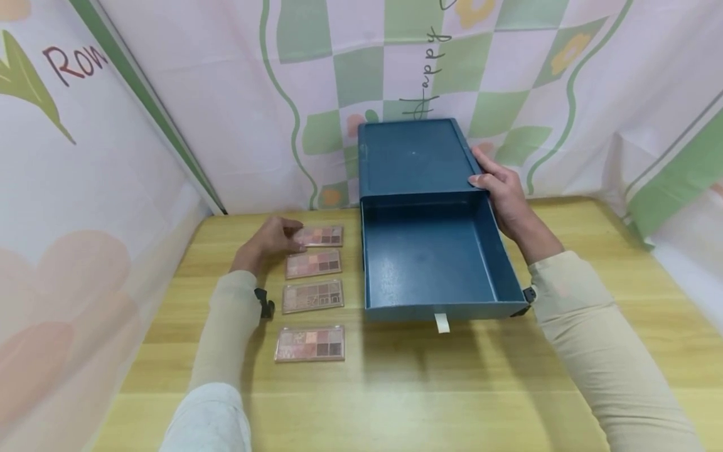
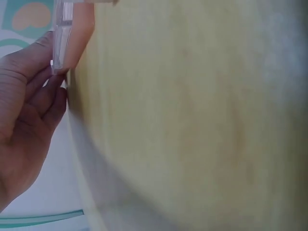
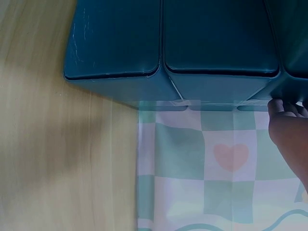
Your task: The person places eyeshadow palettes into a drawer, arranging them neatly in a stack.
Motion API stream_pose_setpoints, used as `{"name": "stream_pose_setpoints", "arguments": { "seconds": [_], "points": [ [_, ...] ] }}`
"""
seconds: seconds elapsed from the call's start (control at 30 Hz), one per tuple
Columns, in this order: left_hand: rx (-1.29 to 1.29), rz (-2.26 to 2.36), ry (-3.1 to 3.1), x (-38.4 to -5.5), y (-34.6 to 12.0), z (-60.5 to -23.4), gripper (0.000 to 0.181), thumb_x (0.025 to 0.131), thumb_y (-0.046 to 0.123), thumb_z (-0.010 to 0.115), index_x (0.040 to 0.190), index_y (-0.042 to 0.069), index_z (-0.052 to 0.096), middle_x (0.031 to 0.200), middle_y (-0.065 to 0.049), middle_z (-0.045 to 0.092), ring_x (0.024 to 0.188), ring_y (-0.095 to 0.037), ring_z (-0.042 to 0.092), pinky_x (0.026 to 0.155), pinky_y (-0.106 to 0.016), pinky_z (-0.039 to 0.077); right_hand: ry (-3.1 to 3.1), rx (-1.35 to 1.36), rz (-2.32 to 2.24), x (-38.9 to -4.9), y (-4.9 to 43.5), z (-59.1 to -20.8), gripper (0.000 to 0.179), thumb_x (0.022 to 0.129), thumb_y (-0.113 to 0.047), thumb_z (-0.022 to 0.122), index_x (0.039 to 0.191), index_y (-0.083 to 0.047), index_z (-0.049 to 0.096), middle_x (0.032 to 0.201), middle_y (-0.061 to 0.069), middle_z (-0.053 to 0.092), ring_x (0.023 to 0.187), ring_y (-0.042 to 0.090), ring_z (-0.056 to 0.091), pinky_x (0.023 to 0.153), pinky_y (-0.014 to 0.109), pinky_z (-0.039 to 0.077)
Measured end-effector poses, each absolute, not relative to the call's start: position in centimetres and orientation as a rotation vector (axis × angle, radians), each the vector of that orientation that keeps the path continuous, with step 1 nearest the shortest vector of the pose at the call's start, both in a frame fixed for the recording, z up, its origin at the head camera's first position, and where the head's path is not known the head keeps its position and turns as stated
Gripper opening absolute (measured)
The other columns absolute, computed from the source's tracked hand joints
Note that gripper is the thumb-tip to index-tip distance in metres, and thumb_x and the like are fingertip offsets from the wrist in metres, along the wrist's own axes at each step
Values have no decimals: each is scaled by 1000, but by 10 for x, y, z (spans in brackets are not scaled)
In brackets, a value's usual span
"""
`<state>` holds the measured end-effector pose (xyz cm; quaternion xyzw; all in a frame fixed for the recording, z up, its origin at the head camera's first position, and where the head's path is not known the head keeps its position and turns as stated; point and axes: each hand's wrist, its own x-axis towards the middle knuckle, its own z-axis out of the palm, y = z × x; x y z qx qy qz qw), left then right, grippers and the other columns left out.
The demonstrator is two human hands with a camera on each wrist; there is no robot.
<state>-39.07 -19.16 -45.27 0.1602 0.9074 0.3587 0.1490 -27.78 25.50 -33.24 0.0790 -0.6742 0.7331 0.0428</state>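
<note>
Behind the wooden table (image 1: 423, 395) hangs a checkered curtain (image 1: 305, 28). The left hand (image 1: 272, 237) pinches the farthest palette (image 1: 324, 236) at its left end; three other palettes (image 1: 312, 297) lie nearer. The right hand (image 1: 507, 198) grips the blue cabinet (image 1: 415, 157), its drawer (image 1: 429, 263) open beside them.

In the head view, the left hand (image 1: 275, 236) covers the left end of the farthest palette (image 1: 326, 236), and the marks across the second-nearest palette (image 1: 313, 296) are too small to read. The open drawer (image 1: 423, 263) hides the front of the blue cabinet (image 1: 415, 157) beneath it. The bottom edge crops both sleeves (image 1: 604, 345). The left wrist view cuts off the pinched palette at the top and blurs the tabletop (image 2: 192, 120). The right hand (image 3: 291, 130), seemingly against the cabinet, runs out of the right wrist view.
</note>
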Motion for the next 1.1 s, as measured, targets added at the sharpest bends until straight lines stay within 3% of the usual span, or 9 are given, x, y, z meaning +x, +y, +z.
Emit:
{"name": "stream_pose_setpoints", "arguments": {
  "seconds": [0.17, 0.3, 0.5, 0.63, 0.83, 0.93, 1.1],
  "points": [
    [382, 1091, 2614, -390, -193, -453, 73, 77, 14, 88, 142, 1, 56, 135, -19, 63, 121, -32, 59, 110, -46, 49, -2072, 259, 2238, -278, 256, -333, 68, 98, -2, 46, 161, -7, 20, 173, 4, 10, 159, 18, 16, 102, 7, 44],
    [271, 1257, 2512, -387, -191, -453, 81, 74, 6, 87, 146, 2, 51, 134, -18, 59, 118, -31, 55, 105, -41, 53, -2078, 257, 2235, -278, 256, -332, 69, 98, -2, 47, 161, -7, 19, 173, 4, 11, 160, 19, 13, 109, 9, 41],
    [192, 1353, 2479, -384, -188, -452, 83, 71, 1, 87, 147, 2, 51, 129, -15, 59, 114, -30, 55, 99, -36, 56, -2085, 251, 2229, -278, 256, -331, 69, 98, -3, 47, 161, -8, 19, 173, 4, 11, 160, 19, 15, 107, 9, 42],
    [166, 1376, 2475, -384, -188, -451, 84, 70, 0, 87, 146, 2, 51, 136, -17, 58, 121, -32, 55, 107, -40, 53, -2092, 248, 2225, -278, 256, -331, 69, 98, -3, 47, 161, -8, 19, 173, 3, 11, 160, 19, 14, 111, 11, 40],
    [124, 1289, 2552, -379, -190, -444, 79, 71, 8, 89, 143, 8, 56, 153, -17, 50, 143, -34, 45, 123, -47, 36, -2078, 241, 2239, -279, 255, -330, 69, 98, -3, 47, 161, -8, 20, 173, 3, 11, 160, 19, 14, 113, 12, 39],
    [102, 1285, 2548, -378, -191, -439, 77, 73, 9, 88, 143, 12, 58, 156, -15, 48, 148, -34, 41, 126, -49, 32, -2078, 238, 2245, -279, 255, -330, 69, 98, -4, 48, 161, -8, 20, 173, 3, 11, 160, 19, 15, 110, 11, 42],
    [187, 1218, 2617, -378, -195, -431, 72, 75, 14, 87, 141, 12, 59, 153, -14, 52, 146, -35, 45, 124, -49, 35, -2075, 228, 2253, -278, 257, -331, 69, 98, -4, 48, 161, -9, 20, 173, 2, 10, 160, 20, 15, 106, 9, 44]
  ]
}}
